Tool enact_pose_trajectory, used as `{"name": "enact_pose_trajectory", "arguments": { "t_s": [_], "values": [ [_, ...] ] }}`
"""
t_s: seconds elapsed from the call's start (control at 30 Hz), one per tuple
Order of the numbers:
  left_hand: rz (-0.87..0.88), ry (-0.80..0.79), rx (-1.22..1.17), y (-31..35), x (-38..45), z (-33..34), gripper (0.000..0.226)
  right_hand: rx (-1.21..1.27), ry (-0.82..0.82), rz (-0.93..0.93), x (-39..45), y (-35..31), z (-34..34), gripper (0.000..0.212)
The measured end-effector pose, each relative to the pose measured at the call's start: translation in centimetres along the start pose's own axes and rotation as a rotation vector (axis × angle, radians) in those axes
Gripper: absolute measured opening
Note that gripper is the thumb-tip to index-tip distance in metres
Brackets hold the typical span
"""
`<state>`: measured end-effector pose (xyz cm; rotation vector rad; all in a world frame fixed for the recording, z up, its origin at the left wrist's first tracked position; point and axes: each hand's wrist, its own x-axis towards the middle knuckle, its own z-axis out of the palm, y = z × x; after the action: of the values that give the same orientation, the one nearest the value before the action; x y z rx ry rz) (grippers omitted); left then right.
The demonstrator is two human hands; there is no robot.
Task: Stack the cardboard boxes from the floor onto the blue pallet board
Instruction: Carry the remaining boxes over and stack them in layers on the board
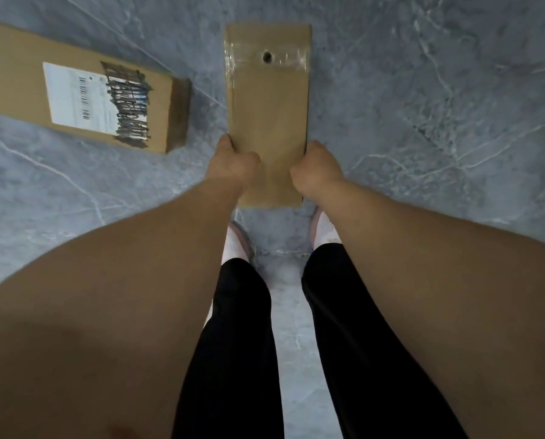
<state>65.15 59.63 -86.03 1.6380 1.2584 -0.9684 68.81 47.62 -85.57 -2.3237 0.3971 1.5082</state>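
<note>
A long, narrow cardboard box (268, 103) lies lengthwise straight ahead of my feet, with clear tape and a small dark hole near its far end. My left hand (234, 164) grips its left edge near the close end, and my right hand (317, 167) grips the right edge opposite. Whether the box rests on the floor or is lifted off it I cannot tell. A second flat cardboard box (84, 93) with a white shipping label, partly scribbled over in black, lies on the floor to the left. The blue pallet board is out of view.
Grey marbled floor tiles (423, 106) spread all around. My legs in black trousers and my white shoes (236, 243) stand just behind the held box. Bare floor lies to the right.
</note>
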Motion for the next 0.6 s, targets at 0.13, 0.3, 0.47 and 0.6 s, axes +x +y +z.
{"name": "enact_pose_trajectory", "arguments": {
  "t_s": [0.13, 0.3, 0.47, 0.6],
  "values": [
    [-0.016, -0.019, -0.038, 1.0, -1.5, -0.6, 0.058, 0.074, -0.058, 0.0, -1.3, -0.3, -1.4, 0.035],
    [0.014, -0.046, -0.045, 2.9, -7.9, -2.6, 0.06, 0.136, -0.051, -0.005, -6.9, -0.6, -5.2, 0.024],
    [0.071, -0.051, -0.006, 5.0, -16.1, -4.6, 0.058, 0.224, -0.031, 0.011, -14.7, -0.5, -9.2, 0.037],
    [0.136, -0.056, 0.046, 6.3, -23.5, -5.8, 0.06, 0.319, -0.006, 0.033, -21.7, 0.7, -12.2, 0.031]
  ]
}}
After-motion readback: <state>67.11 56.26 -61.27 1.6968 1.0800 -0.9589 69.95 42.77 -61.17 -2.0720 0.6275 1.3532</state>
